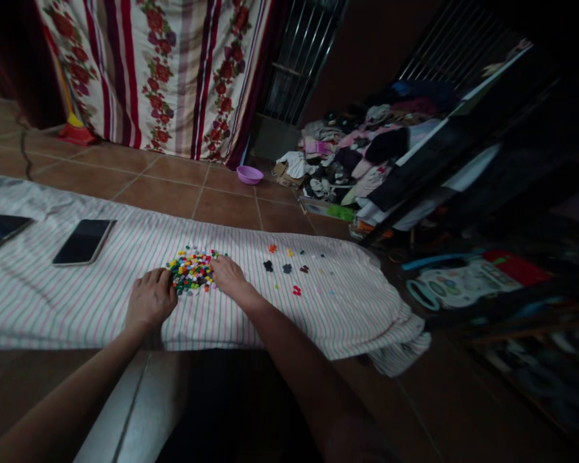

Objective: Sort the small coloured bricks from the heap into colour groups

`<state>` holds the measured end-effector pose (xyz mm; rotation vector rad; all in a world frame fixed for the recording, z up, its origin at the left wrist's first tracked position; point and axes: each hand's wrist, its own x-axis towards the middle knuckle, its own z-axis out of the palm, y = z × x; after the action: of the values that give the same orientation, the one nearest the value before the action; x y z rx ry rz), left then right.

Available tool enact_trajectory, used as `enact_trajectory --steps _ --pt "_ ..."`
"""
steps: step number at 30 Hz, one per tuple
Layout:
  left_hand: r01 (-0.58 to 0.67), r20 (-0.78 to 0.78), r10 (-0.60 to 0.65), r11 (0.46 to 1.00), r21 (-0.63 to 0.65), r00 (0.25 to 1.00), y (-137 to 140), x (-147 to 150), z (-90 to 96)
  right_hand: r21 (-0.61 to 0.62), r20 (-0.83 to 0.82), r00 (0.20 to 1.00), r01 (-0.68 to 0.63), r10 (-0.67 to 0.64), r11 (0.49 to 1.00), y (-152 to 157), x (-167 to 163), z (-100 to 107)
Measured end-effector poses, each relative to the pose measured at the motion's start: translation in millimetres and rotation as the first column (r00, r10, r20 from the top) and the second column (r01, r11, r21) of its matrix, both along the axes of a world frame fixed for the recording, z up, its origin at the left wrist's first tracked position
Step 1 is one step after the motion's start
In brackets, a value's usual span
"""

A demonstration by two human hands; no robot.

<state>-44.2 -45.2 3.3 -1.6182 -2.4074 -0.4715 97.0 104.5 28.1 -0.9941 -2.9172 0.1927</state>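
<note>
A pile of small multicoloured beads or pieces (192,270) lies on a striped cloth (251,315). At its left edge my left hand (153,297) rests with bent fingers drawn together, fingertips hidden against the pile. My right hand (229,274) reaches into the right side, its fingers pressed together; anything between them is too small to make out. To the right lie small sorted groups: orange (273,248), yellow (290,253), black (268,265), dark grey (287,268), brown (304,269) and red (296,290). Fainter single pieces sit further right.
Two phones lie left on the cloth, one dark phone (84,242) and another phone (2,231) at the edge. Beyond, a purple basin (249,174) stands on the tiled floor, near a heap of clothes (361,145). A floral curtain (174,71) hangs behind.
</note>
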Motion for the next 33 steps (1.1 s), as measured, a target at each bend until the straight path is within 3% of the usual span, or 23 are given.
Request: enact_trajectory --steps 7,20,26,33 --pt "-0.026 -0.032 0.024 0.998 -0.055 0.999 0 2 4.3 -0.06 -0.14 0.989 -0.053 0.044 0.997 -3 5 6" --pt "-0.019 -0.08 0.015 0.999 -0.04 0.997 0 0 0.4 -0.094 -0.362 0.932 -0.04 0.003 0.995 3 11 -10" --pt "-0.004 -0.097 0.002 1.0 -0.019 0.995 0 -1 -1.6 -0.048 -0.415 0.909 0.031 -0.048 0.998 19 36 -13" --pt "0.022 -0.115 -0.022 1.0 -0.003 0.993 0 -4 -4.7 0.003 -0.451 0.883 0.144 -0.127 0.99 54 87 -5"
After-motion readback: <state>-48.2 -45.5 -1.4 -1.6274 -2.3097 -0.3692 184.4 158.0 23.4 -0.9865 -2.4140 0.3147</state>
